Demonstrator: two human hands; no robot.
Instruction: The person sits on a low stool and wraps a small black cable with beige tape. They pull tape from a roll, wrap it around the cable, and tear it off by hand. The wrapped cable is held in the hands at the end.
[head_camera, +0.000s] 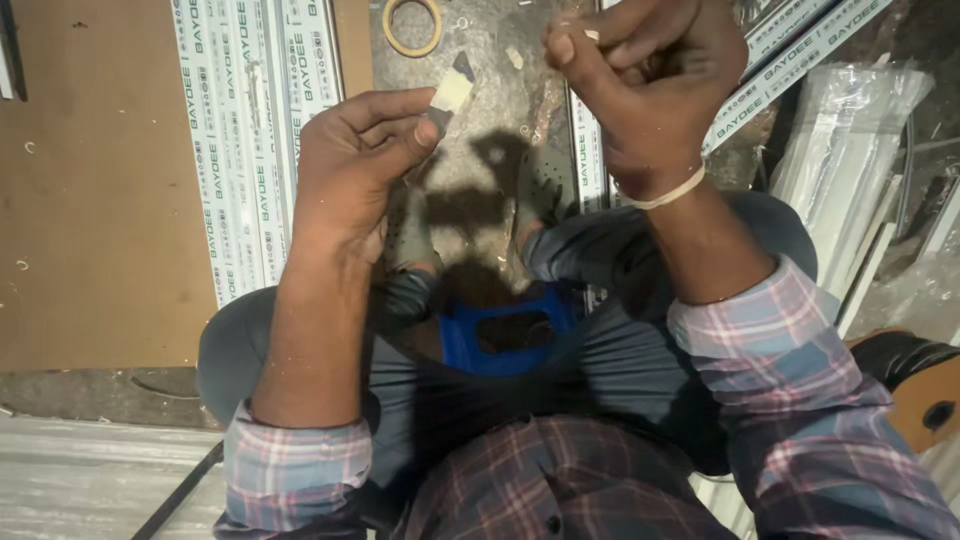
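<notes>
1. We are pinching a small pale strip of tape (451, 93) with our left hand (350, 170), fingers clamped on its lower end.
2. We are curling our right hand (645, 85) shut, fingers pressed together around something mostly hidden.
3. We are crouching over the floor (480, 160), with a tape roll (412, 25) beyond and white plastic profiles (245, 130) just left.

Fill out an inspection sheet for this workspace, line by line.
Surface: rough grey concrete floor, brown board at left.
Job's things: small cream strip of tape pinched by left hand; right hand closed, contents hidden.
Clutter: white printed plastic profiles, tan tape roll, clear plastic wrapping.
Fingers: left shut on strip; right curled.
Cables: nothing seen.
Surroundings: blue stool beneath person.
</notes>
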